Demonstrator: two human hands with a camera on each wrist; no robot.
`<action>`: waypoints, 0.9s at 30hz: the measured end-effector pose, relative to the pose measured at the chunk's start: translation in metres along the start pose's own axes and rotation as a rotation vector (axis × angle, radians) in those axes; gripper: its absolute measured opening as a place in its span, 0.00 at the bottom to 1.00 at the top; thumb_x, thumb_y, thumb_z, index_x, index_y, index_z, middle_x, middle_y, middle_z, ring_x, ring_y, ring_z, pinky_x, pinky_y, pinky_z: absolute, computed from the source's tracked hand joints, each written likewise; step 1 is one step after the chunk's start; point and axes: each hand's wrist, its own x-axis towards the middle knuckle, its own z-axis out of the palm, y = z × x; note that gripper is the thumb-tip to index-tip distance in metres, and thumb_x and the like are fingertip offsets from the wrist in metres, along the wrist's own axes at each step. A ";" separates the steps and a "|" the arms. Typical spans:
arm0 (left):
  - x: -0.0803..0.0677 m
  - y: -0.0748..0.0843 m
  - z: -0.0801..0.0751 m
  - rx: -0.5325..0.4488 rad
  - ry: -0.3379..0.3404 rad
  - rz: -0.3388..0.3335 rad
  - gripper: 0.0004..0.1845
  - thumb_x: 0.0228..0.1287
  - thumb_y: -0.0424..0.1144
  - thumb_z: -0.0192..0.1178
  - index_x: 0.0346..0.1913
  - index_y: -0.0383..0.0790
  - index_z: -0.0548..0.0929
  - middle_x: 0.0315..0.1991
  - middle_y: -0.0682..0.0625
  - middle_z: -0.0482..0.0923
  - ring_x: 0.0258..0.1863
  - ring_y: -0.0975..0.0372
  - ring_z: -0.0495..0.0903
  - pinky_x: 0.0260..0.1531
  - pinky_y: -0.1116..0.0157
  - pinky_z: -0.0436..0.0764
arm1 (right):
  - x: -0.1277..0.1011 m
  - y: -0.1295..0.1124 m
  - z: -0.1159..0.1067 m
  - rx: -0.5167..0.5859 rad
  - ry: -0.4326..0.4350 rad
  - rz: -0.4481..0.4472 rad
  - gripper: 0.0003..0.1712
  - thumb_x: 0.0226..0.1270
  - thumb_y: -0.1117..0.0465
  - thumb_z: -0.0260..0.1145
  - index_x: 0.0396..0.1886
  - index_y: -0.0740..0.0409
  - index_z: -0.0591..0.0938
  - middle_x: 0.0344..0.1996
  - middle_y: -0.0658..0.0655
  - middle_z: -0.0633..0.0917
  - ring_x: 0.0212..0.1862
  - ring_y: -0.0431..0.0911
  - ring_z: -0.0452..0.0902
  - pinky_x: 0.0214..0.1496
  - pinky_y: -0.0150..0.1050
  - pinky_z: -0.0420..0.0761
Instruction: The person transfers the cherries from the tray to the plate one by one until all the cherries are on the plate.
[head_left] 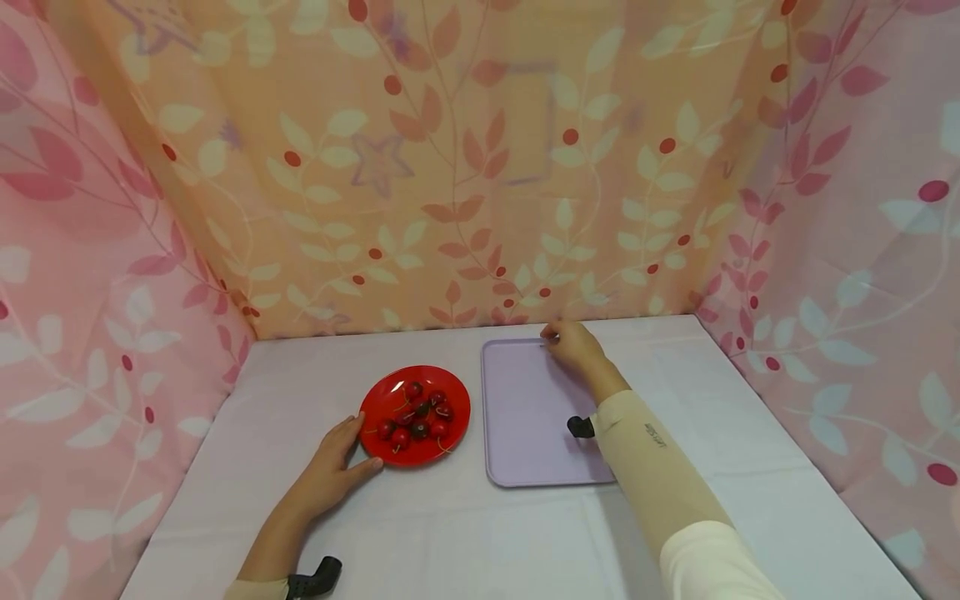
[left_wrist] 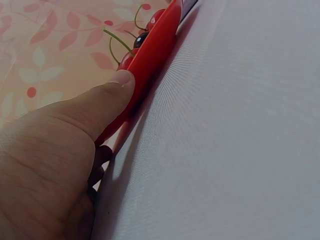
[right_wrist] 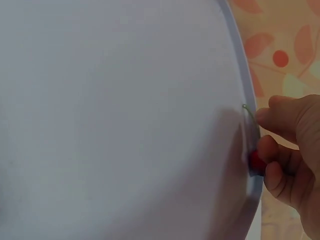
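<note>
My left hand [head_left: 333, 471] holds the left edge of a round red plate [head_left: 378, 400], thumb and fingers spread along its rim. In the left wrist view the thumb [left_wrist: 107, 97] lies against the plate's rim. Several dark red cherries [head_left: 420, 429] with green stems are on the plate. Over the far edge of a pale purple tray [head_left: 517, 417], my right hand [head_left: 577, 350] holds one cherry [right_wrist: 257, 163] by its fingertips, its green stem sticking out past them. The head view does not show that cherry clearly.
A white cloth covers the table [head_left: 435, 533]. Floral curtains hang around it: an orange one [head_left: 465, 192] at the back and pink ones [head_left: 82, 292] at the sides. The tray stands to the right of the plate, with a narrow gap between.
</note>
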 end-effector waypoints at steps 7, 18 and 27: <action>0.000 0.000 -0.001 0.008 0.004 0.001 0.53 0.63 0.63 0.67 0.82 0.43 0.55 0.81 0.39 0.54 0.80 0.41 0.49 0.71 0.32 0.58 | 0.004 -0.001 0.007 -0.049 -0.023 0.029 0.16 0.64 0.66 0.67 0.51 0.56 0.87 0.50 0.57 0.87 0.57 0.53 0.81 0.65 0.52 0.76; -0.002 0.003 0.001 0.000 0.000 -0.014 0.53 0.62 0.63 0.68 0.83 0.45 0.54 0.81 0.38 0.54 0.80 0.41 0.49 0.70 0.32 0.59 | 0.005 0.003 0.010 -0.100 -0.001 0.042 0.10 0.67 0.62 0.67 0.46 0.53 0.88 0.45 0.54 0.88 0.51 0.51 0.82 0.60 0.52 0.79; -0.001 -0.001 0.001 0.004 0.008 0.000 0.53 0.62 0.63 0.67 0.82 0.44 0.55 0.80 0.38 0.54 0.80 0.41 0.49 0.70 0.31 0.57 | -0.001 0.001 0.008 -0.046 0.068 0.014 0.11 0.67 0.64 0.65 0.46 0.53 0.88 0.42 0.54 0.88 0.47 0.51 0.81 0.55 0.50 0.79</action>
